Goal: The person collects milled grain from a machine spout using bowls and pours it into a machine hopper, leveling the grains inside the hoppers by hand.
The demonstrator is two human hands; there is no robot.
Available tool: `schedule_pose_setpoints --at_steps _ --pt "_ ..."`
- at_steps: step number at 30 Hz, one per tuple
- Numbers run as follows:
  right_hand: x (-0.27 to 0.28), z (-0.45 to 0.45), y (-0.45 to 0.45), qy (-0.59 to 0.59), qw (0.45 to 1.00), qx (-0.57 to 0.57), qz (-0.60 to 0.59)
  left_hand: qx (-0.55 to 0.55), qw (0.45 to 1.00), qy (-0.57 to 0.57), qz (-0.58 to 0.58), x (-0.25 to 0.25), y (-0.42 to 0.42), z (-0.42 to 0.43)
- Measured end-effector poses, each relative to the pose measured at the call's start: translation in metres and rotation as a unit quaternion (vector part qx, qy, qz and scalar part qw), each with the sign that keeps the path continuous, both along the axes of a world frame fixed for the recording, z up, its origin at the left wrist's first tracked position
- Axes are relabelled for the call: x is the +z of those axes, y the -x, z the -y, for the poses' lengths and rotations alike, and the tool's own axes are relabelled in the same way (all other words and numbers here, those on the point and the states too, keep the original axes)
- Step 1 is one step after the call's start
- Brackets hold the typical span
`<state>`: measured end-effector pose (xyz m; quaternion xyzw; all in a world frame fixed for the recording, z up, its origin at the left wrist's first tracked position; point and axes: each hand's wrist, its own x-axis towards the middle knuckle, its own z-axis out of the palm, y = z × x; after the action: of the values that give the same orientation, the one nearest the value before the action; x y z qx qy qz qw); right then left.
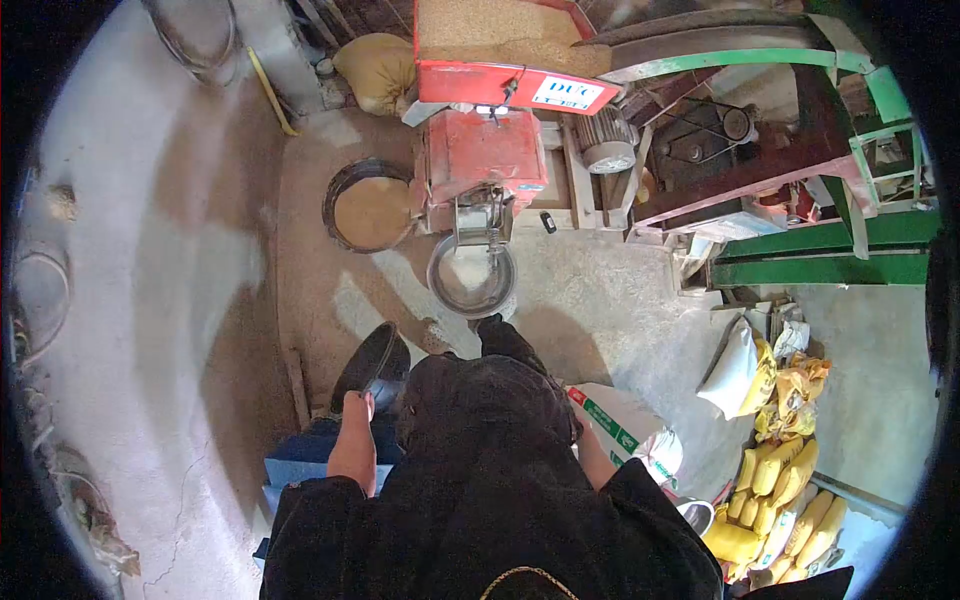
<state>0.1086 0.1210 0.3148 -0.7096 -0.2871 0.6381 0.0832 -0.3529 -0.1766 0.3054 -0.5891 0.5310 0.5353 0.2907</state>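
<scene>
Left grip: our left grip (366, 403) is pinching the near rim of a dark bucket (362, 362).
Right grip: it is hidden past our right forearm (597, 462), so we cannot tell whether it is spread or pressed together.
Bucket: at our ten o'clock, tilted, above the floor (620, 290).
Sack: white with a green-and-red band, the white sack (640, 437) lies at three o'clock, near our right forearm.
Pan: straight at twelve, we see a metal pan (466, 270) with pale contents, under the red machine (480, 160).
Tub: at eleven, a black tub (333, 215) of brown material stands just beside that machine.
Hopper: farther out at twelve, the red hopper (470, 82) holds grain.
Bags: yellow bags (770, 470) are heaped well apart, at three.
</scene>
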Motion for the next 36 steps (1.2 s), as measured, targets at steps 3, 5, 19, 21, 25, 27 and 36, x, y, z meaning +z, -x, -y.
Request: schedule_pose_setpoints --at_steps 3,5,19,21,25,27,36 --pt "-0.045 0.035 -0.051 0.002 0.997 0.007 -0.073 -0.010 1.000 -0.021 -0.017 -0.021 -0.005 0.018" --pt "-0.079 0.042 -0.089 -0.003 0.988 -0.013 -0.151 -0.114 0.992 -0.035 -0.047 -0.030 -0.009 0.031" --pt "0.072 -0.083 0.065 -0.079 0.991 0.091 0.063 0.024 0.999 0.011 -0.046 -0.055 0.020 0.013" --pt "0.069 -0.087 0.070 -0.098 0.990 0.086 0.050 -0.012 0.998 0.038 -0.050 -0.047 0.022 -0.007" --pt "0.069 -0.098 0.078 -0.113 0.968 0.205 0.095 -0.122 0.984 0.104 -0.075 -0.037 0.020 -0.064" --pt "0.061 -0.099 0.090 -0.111 0.962 0.233 0.088 -0.179 0.974 0.104 -0.088 -0.033 0.020 -0.090" --pt "-0.048 -0.113 0.148 -0.050 0.960 0.274 0.001 -0.402 0.902 0.121 -0.096 -0.072 0.013 -0.232"
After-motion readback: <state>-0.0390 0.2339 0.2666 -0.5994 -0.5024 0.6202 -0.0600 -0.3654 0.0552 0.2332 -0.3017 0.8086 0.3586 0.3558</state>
